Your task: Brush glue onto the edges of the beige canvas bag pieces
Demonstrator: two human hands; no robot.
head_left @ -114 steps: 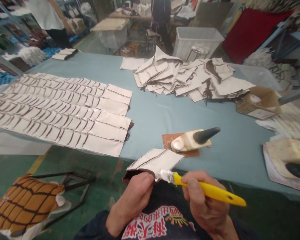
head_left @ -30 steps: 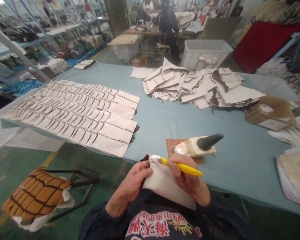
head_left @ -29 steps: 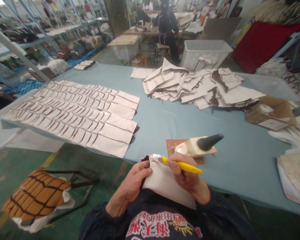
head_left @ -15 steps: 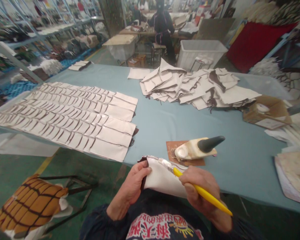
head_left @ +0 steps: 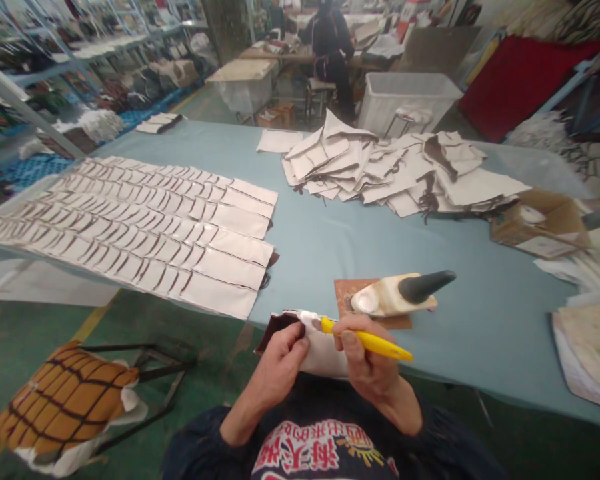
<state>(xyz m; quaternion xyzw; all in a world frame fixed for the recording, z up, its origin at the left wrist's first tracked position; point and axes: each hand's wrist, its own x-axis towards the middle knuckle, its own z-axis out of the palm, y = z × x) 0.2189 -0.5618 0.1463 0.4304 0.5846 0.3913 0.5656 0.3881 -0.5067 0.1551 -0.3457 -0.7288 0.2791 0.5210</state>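
Head view: one camera, looking down over a blue table (head_left: 330, 233) from its near edge
Left hand (head_left: 280, 363): closed on the left end of a white piece (head_left: 325, 353), thumb on top, fingers curled under its dark edge
Right hand (head_left: 367, 363): wrapped around a yellow brush (head_left: 367, 340), gripping it near the front; handle points right
Brush tip: white bristles lie on the upper edge of the piece
Piece: held between both hands, just off the near table edge, in front of the person's chest
Glue bottle (head_left: 397, 293): on its side on a brown pad (head_left: 373, 313), dark nozzle pointing right, just beyond the right hand
Rows (head_left: 130, 230): white pieces laid overlapping in four lines on the left part of the table
Heap (head_left: 395, 170): loose white pieces piled at the far side
Box (head_left: 540, 223): open cardboard, right of the heap
Stool (head_left: 63, 400): orange checked cushion, on the green floor at lower left
Background: a person in dark clothes (head_left: 333, 47) stands beyond the table, near a white bin (head_left: 405, 93)
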